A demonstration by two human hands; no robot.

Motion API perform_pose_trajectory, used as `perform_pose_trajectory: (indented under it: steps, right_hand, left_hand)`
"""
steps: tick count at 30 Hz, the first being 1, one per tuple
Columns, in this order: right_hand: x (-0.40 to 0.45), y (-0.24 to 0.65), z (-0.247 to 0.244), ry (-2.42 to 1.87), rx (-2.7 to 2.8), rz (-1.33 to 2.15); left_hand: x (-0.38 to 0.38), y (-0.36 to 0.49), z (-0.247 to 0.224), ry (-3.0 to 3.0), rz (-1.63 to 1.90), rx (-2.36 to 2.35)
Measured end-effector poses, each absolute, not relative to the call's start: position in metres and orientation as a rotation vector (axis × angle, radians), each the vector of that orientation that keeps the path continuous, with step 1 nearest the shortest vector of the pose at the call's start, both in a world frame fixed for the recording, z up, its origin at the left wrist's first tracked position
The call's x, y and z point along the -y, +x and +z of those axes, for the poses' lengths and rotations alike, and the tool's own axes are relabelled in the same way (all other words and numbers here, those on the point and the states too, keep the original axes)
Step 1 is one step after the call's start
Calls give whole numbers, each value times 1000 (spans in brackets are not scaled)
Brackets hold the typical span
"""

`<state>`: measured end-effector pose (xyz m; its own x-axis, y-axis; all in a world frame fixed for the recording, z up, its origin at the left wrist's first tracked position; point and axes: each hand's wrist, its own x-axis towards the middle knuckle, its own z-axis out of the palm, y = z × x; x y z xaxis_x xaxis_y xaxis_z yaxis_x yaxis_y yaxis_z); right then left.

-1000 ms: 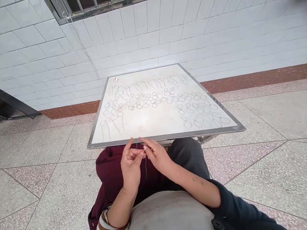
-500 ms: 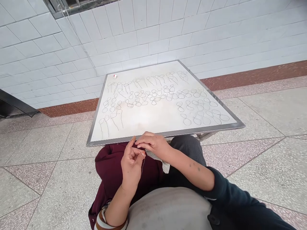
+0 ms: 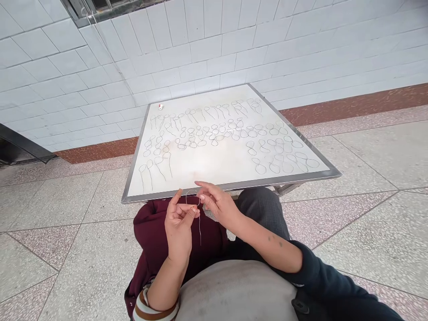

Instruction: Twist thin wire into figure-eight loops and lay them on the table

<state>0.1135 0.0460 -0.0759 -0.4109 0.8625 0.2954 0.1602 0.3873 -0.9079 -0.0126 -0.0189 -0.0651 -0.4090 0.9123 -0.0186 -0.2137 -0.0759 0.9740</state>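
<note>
Between thumb and finger, my left hand [image 3: 179, 223] pinches a thin wire [image 3: 200, 232], which forms a loop above the fingertips and has a tail hanging below. My right hand [image 3: 219, 205] is at the right side of that loop, its thumb and a finger closed around the wire and its index finger stretched out. Both hands are just in front of the table's near edge. On the white table [image 3: 207, 165] lie rows of bent wire shapes, some figure-eight loops [image 3: 261, 166] and some single loops with long tails [image 3: 150, 174].
A small white and red object [image 3: 161, 107] sits at the table's far left corner. Dark red cloth [image 3: 157, 227] covers my lap. Behind the table stands a white tiled wall [image 3: 200, 53], with a barred window at upper left.
The wire loop now shows above my left fingertips, with its tail hanging down. My left hand has shifted slightly left, and my right hand has moved a little apart from it.
</note>
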Motion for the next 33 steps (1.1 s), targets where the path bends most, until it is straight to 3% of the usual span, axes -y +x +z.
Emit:
perform_pose_trajectory:
  steps: [6, 17, 33]
  right_hand:
    - [-27, 100, -81, -849, 1871, 1340]
    - [-20, 90, -84, -903, 2320, 205]
    - [-9, 80, -84, -909, 2509, 42]
  left_hand:
    - [17, -16, -62, 756, 1780, -1361]
    - [15, -21, -64, 706, 1876, -1369]
    - [10, -27, -81, 562, 1872, -1307]
